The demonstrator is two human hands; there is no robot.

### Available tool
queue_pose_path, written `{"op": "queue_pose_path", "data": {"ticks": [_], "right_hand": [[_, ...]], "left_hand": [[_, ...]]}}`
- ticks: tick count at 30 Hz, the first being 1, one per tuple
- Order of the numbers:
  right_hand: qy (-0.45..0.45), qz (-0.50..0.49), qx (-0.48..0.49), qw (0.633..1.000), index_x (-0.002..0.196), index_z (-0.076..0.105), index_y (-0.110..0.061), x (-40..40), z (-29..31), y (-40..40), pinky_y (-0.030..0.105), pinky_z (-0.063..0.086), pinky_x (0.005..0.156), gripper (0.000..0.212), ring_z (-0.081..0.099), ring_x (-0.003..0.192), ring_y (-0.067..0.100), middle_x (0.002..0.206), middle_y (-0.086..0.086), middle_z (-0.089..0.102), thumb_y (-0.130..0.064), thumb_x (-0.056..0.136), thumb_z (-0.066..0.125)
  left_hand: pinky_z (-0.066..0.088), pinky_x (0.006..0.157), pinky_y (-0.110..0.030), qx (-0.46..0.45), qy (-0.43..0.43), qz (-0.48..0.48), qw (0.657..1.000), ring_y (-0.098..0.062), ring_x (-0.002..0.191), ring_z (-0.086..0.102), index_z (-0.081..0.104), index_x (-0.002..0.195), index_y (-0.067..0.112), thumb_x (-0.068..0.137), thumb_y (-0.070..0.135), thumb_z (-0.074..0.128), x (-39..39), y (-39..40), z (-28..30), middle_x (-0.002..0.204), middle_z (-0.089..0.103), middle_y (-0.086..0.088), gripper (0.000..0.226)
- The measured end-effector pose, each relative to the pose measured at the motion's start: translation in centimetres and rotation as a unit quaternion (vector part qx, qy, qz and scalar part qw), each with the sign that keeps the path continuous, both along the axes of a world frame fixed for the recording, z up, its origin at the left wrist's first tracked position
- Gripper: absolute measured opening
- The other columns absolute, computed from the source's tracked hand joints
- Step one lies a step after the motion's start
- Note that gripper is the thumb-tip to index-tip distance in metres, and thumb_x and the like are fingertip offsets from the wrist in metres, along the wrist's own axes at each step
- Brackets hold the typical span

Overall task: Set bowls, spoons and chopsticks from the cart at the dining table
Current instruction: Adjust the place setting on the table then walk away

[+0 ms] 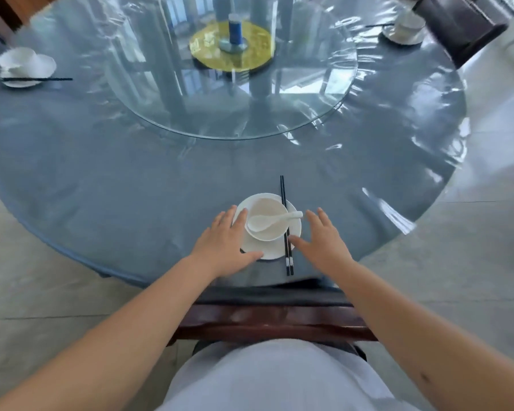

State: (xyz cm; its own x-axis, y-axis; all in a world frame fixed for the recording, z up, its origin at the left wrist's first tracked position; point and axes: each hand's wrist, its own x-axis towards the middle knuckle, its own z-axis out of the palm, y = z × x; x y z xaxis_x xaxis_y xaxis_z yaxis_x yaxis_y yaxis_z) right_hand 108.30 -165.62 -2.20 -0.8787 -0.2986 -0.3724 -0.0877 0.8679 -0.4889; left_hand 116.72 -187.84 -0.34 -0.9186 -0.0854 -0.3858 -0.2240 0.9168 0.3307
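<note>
Table: your round dining table [107,185] fills most of the frame, grey cloth under clear film, with a glass turntable [229,114] at upper centre.
Chair: a dark wooden chair back [273,321] sits at lower centre between you and the table edge, so this setting lines up with a seat.
Other settings: one place setting [21,66] lies at upper left and another [404,28] at upper right, each with white ware and dark chopsticks; I judge the setting in front of you to be at least the third.
Left hand: your left hand [223,247] lies flat with straight fingers, touching the left rim of the plate [267,253] and holding nothing; it looks placed to steady or nudge the plate.
Right hand: your right hand [321,241] is spread flat just right of the plate and holds nothing; the thumb tip is at the chopsticks.
Bowl: the white bowl [267,215] stands upright on the plate at lower centre.
Chopsticks: the black pair [286,223] lies across the plate's right side, long axis running up and down the frame, the white-banded ends nearest you.
Spoon: the white spoon [267,221] rests in the bowl, handle pointing right over the rim toward the chopsticks.
</note>
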Motion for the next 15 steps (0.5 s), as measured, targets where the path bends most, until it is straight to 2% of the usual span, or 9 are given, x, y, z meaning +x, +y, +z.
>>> {"op": "queue_pose_path", "data": {"ticks": [2,4,6,8,11,15], "right_hand": [[-0.033,-0.071,-0.038,0.996,0.149,0.034,-0.016,-1.5,-0.3,-1.0,0.039,0.031,0.111,0.072,0.032,0.142,0.026,0.157,0.008,0.032,-0.048,0.09,0.062],[-0.084,-0.161,-0.092,0.979,0.143,0.044,-0.016,-2.5,-0.6,-1.8,0.043,0.042,0.107,0.065,0.049,0.129,0.026,0.142,0.008,0.051,-0.047,0.089,0.062],[-0.116,-0.223,-0.136,0.958,0.137,0.051,-0.019,-3.2,-1.0,-2.4,0.046,0.049,0.099,0.056,0.058,0.115,0.024,0.124,0.004,0.063,-0.045,0.088,0.062],[-0.117,-0.234,-0.144,0.954,0.128,0.058,-0.021,-3.8,-1.4,-2.7,0.043,0.053,0.092,0.045,0.064,0.105,0.021,0.106,-0.001,0.068,-0.04,0.087,0.061],[-0.114,-0.221,-0.144,0.958,0.108,0.067,-0.021,-4.5,-2.2,-2.8,0.032,0.053,0.075,0.023,0.068,0.086,0.015,0.077,-0.007,0.069,-0.03,0.087,0.06],[-0.124,-0.208,-0.153,0.958,0.09,0.068,-0.026,-4.9,-2.6,-2.4,0.027,0.048,0.063,0.009,0.065,0.073,0.014,0.069,-0.004,0.07,-0.022,0.086,0.06]], "left_hand": [[0.016,0.119,-0.041,0.038,0.008,-0.004,0.999,-0.022,0.15,0.001,0.0,0.155,0.024,0.078,0.065,0.061,-1.7,-0.7,-0.8,0.165,-0.002,-0.002,0.106],[0.013,0.12,-0.037,0.07,0.008,-0.004,0.997,-0.021,0.15,0.003,0.003,0.155,0.021,0.077,0.059,0.067,-3.1,-1.2,-1.7,0.164,0.001,-0.003,0.108],[0.013,0.12,-0.036,0.107,-0.007,0.006,0.994,-0.018,0.15,0.002,0.002,0.155,0.022,0.075,0.055,0.071,-4.2,-1.3,-2.8,0.164,0.0,0.0,0.112],[0.013,0.119,-0.034,0.147,-0.019,0.024,0.989,-0.015,0.15,0.002,0.001,0.155,0.025,0.073,0.051,0.075,-4.9,-1.1,-3.5,0.164,0.0,0.004,0.114],[0.017,0.119,-0.033,0.197,-0.009,0.044,0.979,-0.015,0.148,0.012,0.006,0.155,0.022,0.071,0.042,0.079,-5.6,-0.8,-4.3,0.162,0.011,0.003,0.113],[0.02,0.115,-0.026,0.204,0.002,0.056,0.977,-0.016,0.146,0.019,0.012,0.154,0.018,0.071,0.038,0.081,-5.6,-0.5,-4.7,0.161,0.019,0.0,0.109]]}}
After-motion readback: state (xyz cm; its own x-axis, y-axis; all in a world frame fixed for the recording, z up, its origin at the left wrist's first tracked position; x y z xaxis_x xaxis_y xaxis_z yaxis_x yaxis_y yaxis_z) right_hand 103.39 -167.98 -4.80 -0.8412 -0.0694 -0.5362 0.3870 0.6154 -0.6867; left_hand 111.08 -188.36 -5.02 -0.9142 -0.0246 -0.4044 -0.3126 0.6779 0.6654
